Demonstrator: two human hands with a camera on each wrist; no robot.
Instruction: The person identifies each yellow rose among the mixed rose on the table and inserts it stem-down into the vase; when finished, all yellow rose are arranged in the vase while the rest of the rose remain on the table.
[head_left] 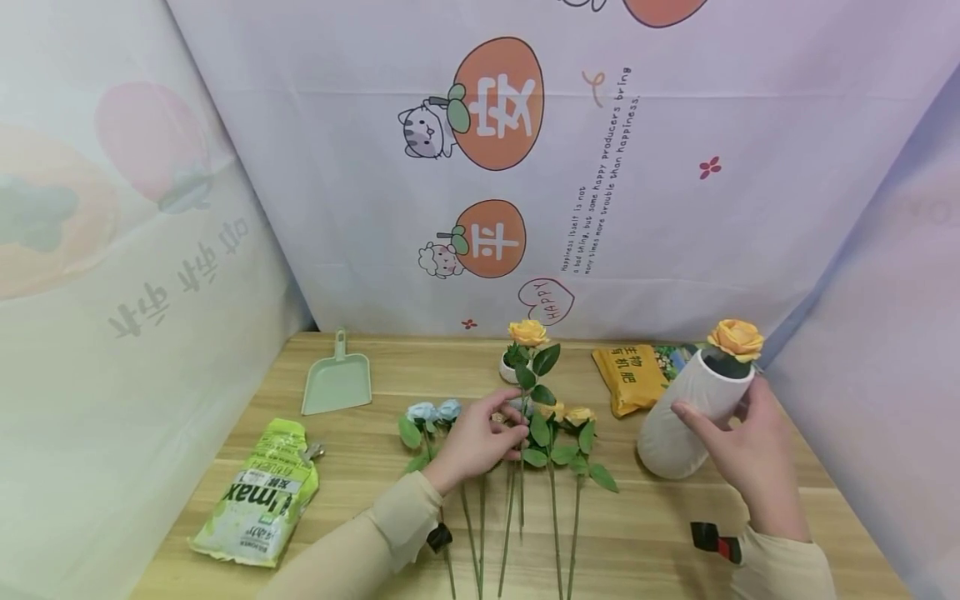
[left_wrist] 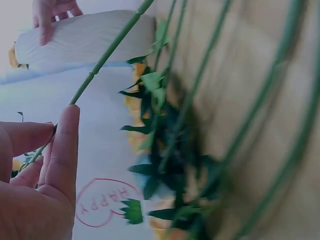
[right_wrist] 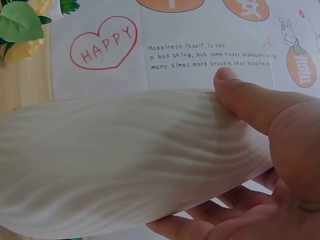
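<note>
My left hand (head_left: 483, 437) pinches the green stem (left_wrist: 95, 70) of a yellow rose (head_left: 528, 333), which stands upright over the other flowers. My right hand (head_left: 753, 454) grips a white ribbed vase (head_left: 678, 425) near its mouth, thumb on the near side and fingers round the far side. The vase leans to the right, and a single yellow rose (head_left: 736, 340) sticks out of its opening. In the right wrist view the wavy white wall (right_wrist: 115, 160) of the vase fills the middle. Below my left hand lie more yellow roses (head_left: 579, 417) and blue roses (head_left: 422, 412).
A green dustpan (head_left: 337, 379) lies at the back left, with a green-white bag (head_left: 262, 500) and its metal clip in front. A yellow packet (head_left: 630, 379) lies behind the vase. A small white pot (head_left: 509, 367) stands at the back. Printed cloth (head_left: 375, 250) walls the wooden table.
</note>
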